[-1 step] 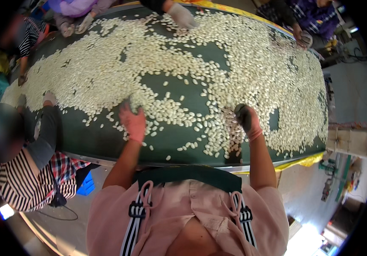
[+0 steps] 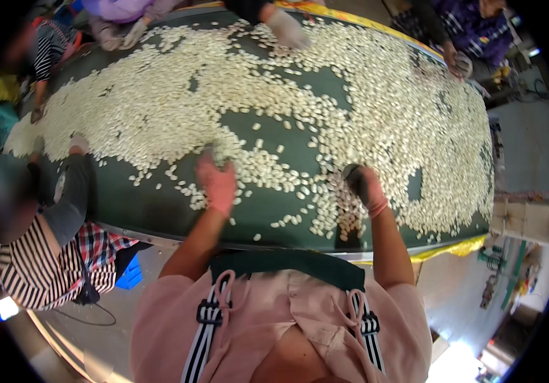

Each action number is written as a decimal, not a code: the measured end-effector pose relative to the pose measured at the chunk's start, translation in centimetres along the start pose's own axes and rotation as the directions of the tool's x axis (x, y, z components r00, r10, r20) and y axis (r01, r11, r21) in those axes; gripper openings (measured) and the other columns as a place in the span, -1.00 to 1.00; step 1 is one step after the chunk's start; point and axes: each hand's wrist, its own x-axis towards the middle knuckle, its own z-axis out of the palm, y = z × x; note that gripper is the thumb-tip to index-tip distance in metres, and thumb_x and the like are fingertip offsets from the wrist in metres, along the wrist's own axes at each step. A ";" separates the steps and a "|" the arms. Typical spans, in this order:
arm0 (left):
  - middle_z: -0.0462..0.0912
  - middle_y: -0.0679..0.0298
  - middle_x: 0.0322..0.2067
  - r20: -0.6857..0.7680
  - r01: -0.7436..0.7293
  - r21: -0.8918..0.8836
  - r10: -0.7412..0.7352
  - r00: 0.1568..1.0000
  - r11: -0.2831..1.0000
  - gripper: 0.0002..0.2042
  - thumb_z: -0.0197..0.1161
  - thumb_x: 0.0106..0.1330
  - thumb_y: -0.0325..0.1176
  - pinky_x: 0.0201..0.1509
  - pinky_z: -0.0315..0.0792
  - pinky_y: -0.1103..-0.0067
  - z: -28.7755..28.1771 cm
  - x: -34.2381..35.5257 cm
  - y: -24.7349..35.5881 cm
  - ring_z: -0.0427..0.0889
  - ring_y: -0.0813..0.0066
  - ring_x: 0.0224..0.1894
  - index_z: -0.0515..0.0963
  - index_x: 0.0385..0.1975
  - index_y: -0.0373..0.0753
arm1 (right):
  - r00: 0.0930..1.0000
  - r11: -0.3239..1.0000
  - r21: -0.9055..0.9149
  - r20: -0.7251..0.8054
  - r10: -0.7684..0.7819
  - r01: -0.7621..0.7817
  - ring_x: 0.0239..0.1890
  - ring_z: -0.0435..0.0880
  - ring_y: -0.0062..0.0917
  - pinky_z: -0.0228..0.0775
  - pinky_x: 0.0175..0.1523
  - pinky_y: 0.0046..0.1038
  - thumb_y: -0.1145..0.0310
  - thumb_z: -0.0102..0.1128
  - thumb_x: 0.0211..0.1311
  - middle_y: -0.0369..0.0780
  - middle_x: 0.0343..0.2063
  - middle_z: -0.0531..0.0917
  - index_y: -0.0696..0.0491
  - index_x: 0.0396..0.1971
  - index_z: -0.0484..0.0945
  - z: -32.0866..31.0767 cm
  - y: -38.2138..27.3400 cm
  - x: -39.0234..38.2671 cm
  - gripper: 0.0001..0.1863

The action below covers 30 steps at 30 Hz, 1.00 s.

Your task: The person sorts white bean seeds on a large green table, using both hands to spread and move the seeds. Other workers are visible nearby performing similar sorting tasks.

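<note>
A big round dark green table is strewn with several small pale oval pieces, like peeled cloves. My left hand, in a pink glove, lies knuckles up on the pieces near the front edge, its fingers curled down into a small heap. My right hand, also gloved in pink with dark fingertips, rests on a strip of pieces further right. Its fingers point down into them, and what they hold is hidden.
Other people work around the table: a person in a striped top at my left, gloved hands at the far edge, and another person at the far right. A yellow rim edges the table. A blue crate sits on the floor.
My left hand has shifted a little to the right among the pieces. My right hand stays about where it was.
</note>
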 end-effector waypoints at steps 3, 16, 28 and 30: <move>0.49 -0.05 0.10 0.235 0.010 -0.548 0.143 0.961 0.836 -0.44 0.31 0.18 -0.41 0.30 0.28 0.36 1.7 -2.6 7.0 0.44 0.04 0.19 0.36 0.22 -0.27 | 0.909 0.852 -0.413 0.385 -0.158 0.323 -0.35 0.68 -0.40 0.53 -0.18 -0.38 0.30 -0.10 0.25 -0.07 -0.43 0.69 0.22 -0.23 0.62 9.3 2.8 0.4 -0.64; 0.49 -0.06 0.14 -0.001 0.044 -0.296 -0.046 0.999 0.954 -0.40 0.19 0.29 -0.22 0.25 0.34 0.43 4.9 28.1 -8.2 0.49 0.16 0.18 0.29 0.30 -0.36 | 0.746 0.621 -0.782 -0.381 -0.546 0.055 -0.44 0.67 -0.16 0.48 -0.28 -0.20 0.23 0.09 0.25 -0.09 -0.52 0.67 -0.05 -0.13 0.61 7.8 1.1 -0.2 -0.75; 0.64 0.31 -0.04 0.676 0.416 -0.643 0.221 0.703 0.643 -0.63 0.13 0.41 -0.31 0.00 0.46 0.65 5.8 16.1 4.9 0.60 0.55 -0.07 0.47 0.17 -0.27 | 0.898 0.110 -0.934 -0.357 -0.258 -0.340 -0.14 0.70 -0.22 0.48 -0.06 -0.24 0.25 -0.04 0.38 -0.07 -0.28 0.71 0.11 -0.19 0.46 1.6 -5.0 7.1 -0.77; 0.65 0.27 -0.06 0.580 0.354 -0.691 0.191 0.792 0.630 -0.67 0.12 0.39 -0.35 0.07 0.41 0.62 3.6 18.1 0.4 0.58 0.54 -0.04 0.53 0.08 -0.34 | 0.909 0.073 -0.941 -0.337 -0.246 -0.330 -0.22 0.73 -0.19 0.49 -0.09 -0.19 0.29 -0.08 0.38 -0.03 -0.30 0.71 0.16 -0.20 0.46 2.4 -5.1 7.6 -0.76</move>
